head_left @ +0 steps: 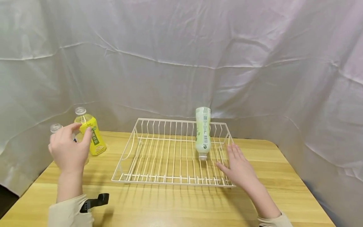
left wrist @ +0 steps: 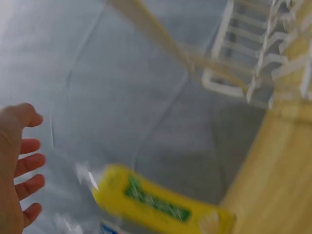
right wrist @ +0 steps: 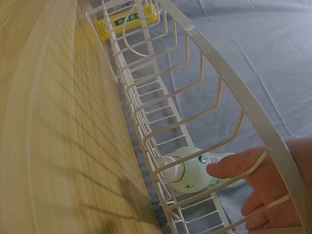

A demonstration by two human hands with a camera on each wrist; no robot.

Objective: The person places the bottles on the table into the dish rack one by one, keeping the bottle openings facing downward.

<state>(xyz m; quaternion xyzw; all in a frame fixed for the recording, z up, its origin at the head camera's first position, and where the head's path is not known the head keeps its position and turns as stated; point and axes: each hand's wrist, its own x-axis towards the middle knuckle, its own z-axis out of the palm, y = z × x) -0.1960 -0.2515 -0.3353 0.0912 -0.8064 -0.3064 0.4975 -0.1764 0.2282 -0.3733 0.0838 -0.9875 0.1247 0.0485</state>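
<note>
Left hand and right hand were released, nothing grasped. The cap-down bottle was judged liable to slip if the rack were knocked.

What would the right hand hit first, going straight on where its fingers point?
Probably the right hand would meet the wire rack near its far right corner; depth is unclear, so it might pass over toward the grey cloth.
</note>
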